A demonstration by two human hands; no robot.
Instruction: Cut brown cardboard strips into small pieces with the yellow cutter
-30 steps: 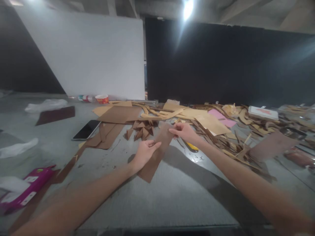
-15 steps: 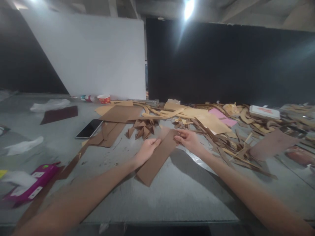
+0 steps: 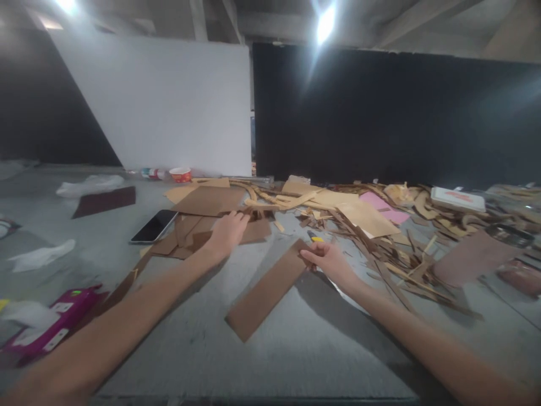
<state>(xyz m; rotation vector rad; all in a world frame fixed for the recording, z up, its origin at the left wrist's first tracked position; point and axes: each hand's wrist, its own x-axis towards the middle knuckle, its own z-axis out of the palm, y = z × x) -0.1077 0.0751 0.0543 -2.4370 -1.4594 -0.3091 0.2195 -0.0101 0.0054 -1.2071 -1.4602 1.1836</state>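
A long brown cardboard strip (image 3: 266, 290) lies flat on the grey table (image 3: 296, 344) in front of me. My right hand (image 3: 327, 260) pinches the strip's far right corner, close to a yellow-handled tool (image 3: 315, 238) lying just beyond my fingers. My left hand (image 3: 228, 230) reaches forward and rests on a pile of small brown cardboard pieces (image 3: 253, 228); whether it grips one I cannot tell.
A black phone (image 3: 154, 225) lies left of the pile. Cardboard sheets and offcuts (image 3: 372, 225) with a pink sheet (image 3: 384, 207) cover the right side. A magenta box (image 3: 51, 327) sits at the near left, a red cup (image 3: 181, 174) and white board (image 3: 160, 101) at the back.
My left hand let go of the strip and moved forward to the pile of cardboard pieces. The strip now lies flat, held only by my right hand, which shifted slightly nearer.
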